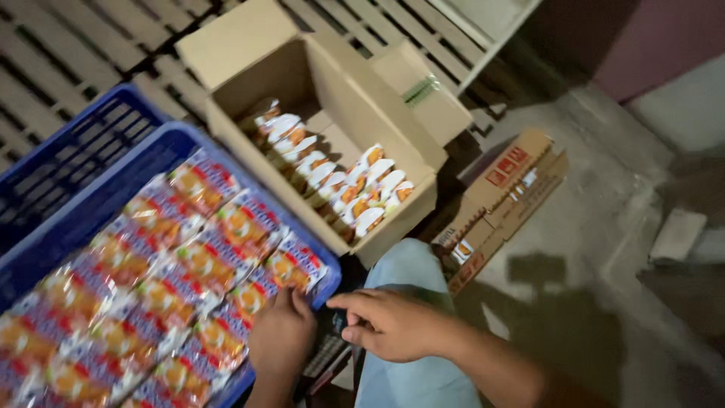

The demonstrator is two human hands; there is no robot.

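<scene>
Packets (151, 295) lying in rows in the near crate (106, 204), a second crate (68, 151) sitting behind it, open carton (249, 91) holding pouches (332, 181) standing to the right, flattened box (506, 196) lying on the floor (604, 249) further right.

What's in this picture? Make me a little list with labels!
Place: dim floor by a wooden pallet
Left hand: resting on snack packets in the blue crate
Right hand: bare, resting over the knee, holding nothing
Open box: rows of small orange and white packets
Flat cardboard: lying on the floor
</scene>
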